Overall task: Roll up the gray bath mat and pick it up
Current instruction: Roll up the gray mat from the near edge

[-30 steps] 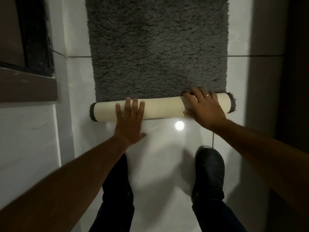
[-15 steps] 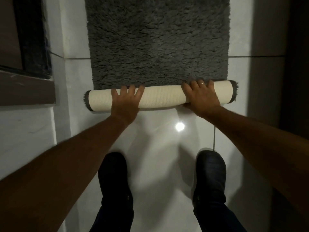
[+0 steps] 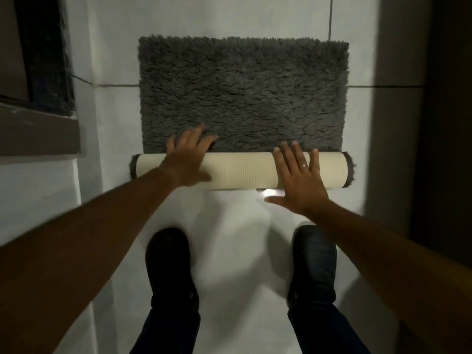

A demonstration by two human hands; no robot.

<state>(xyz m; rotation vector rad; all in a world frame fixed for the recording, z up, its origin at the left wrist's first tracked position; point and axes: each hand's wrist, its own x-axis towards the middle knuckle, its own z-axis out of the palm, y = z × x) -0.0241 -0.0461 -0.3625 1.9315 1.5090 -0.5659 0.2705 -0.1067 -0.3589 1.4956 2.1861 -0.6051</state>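
Observation:
The gray shaggy bath mat (image 3: 242,95) lies flat on the white tiled floor, its far edge in view. Its near end is rolled into a cream-backed tube (image 3: 242,171) lying crosswise in front of me. My left hand (image 3: 189,157) rests on the left part of the roll, fingers spread and reaching over onto the gray pile. My right hand (image 3: 298,180) lies flat with fingers spread on the right part of the roll, thumb out over the floor. Neither hand grips the roll.
My two black shoes (image 3: 168,267) (image 3: 314,261) stand on the floor (image 3: 229,238) just behind the roll. A dark-framed ledge and wall (image 3: 38,129) runs along the left. A dark wall or door (image 3: 439,123) closes the right side.
The roll has grown thicker and moved away from me over the mat. Both hands shifted from curled over the roll to lying flat and spread. The camera tilted, showing the mat's far edge.

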